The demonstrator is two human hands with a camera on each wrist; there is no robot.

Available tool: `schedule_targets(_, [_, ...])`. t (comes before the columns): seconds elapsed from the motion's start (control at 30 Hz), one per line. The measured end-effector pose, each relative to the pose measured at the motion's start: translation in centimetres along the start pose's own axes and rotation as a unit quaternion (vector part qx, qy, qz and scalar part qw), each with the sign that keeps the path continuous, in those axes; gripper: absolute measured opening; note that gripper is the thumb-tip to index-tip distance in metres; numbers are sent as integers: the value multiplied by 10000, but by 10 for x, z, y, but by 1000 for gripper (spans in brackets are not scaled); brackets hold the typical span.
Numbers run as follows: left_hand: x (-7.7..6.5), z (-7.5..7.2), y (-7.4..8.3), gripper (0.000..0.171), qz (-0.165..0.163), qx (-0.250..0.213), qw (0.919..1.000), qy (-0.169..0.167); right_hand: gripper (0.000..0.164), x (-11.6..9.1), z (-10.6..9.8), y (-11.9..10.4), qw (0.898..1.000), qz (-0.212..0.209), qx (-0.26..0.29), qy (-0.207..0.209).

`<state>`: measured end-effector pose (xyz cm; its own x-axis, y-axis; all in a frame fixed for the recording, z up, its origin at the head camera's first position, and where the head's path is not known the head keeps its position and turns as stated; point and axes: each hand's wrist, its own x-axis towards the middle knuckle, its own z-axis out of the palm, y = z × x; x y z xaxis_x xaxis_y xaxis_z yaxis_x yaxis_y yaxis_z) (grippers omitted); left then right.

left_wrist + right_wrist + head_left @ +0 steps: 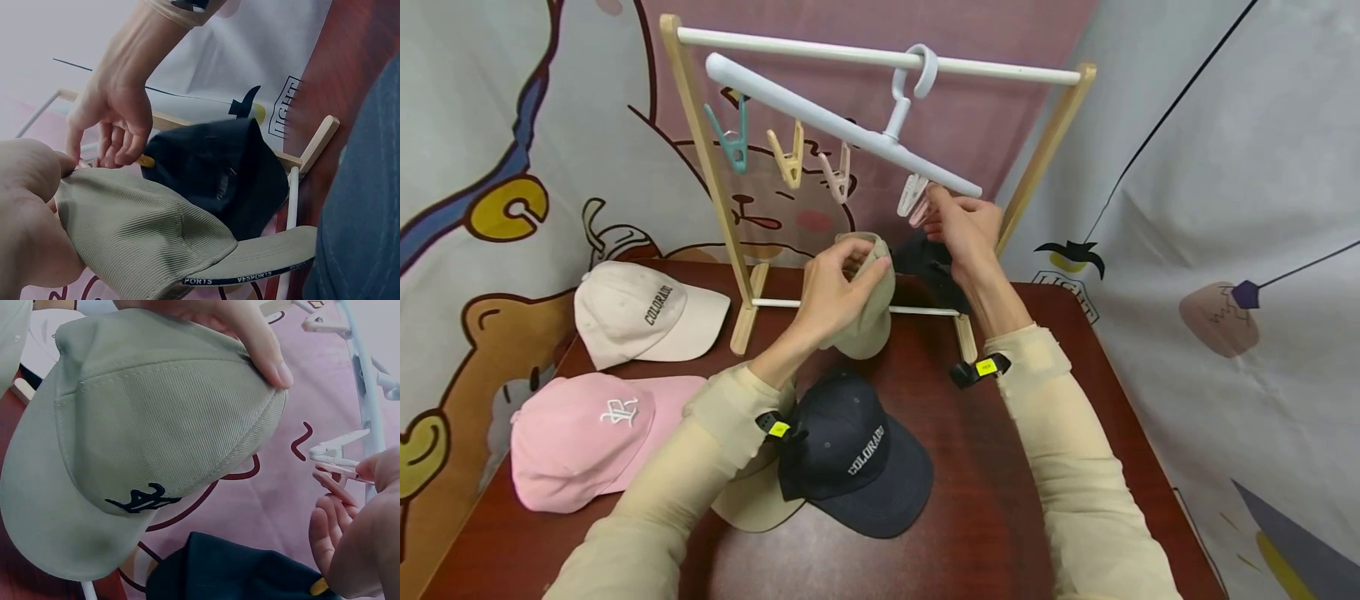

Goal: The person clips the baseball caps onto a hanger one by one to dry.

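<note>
My left hand (838, 287) grips an olive-green baseball cap (874, 325) by its crown, below the hanger. In the right wrist view the cap (156, 412) has a dark embroidered mark, and its brim points down and left. My right hand (966, 229) pinches a pink clip (334, 470) near the low right end of a pale hanger (820, 112). Beside that clip is a white clip (912, 193). Behind the right hand hangs a dark cap (219, 169), with a yellow clip (145, 161) on its edge.
The hanger hooks over a wood-and-white rack (805, 47). Teal (735, 150), yellow (790, 162) and pink clips (838, 175) hang along its left. On the table (985, 500) lie a cream cap (625, 308), a pink cap (576, 437), a navy cap (835, 433) and a khaki cap (756, 504).
</note>
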<state>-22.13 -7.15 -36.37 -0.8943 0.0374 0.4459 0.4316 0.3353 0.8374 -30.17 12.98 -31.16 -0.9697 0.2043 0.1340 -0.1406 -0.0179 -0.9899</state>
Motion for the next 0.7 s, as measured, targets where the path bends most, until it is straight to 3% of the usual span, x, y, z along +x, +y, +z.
schedule_targets(0.3, [2, 12, -5, 28, 212, 26, 9997, -69, 30, -13, -6, -7, 9903, -867, -876, 634])
schedule_targets(0.53, [7, 24, -4, 27, 425, 68, 9990, -74, 37, -19, -10, -15, 9540, -1461, -2307, 1235])
schedule_targets(0.7, [12, 33, -3, 27, 545, 211, 9983, -34, 38, -22, -12, -18, 9457, -1520, -2589, 1246])
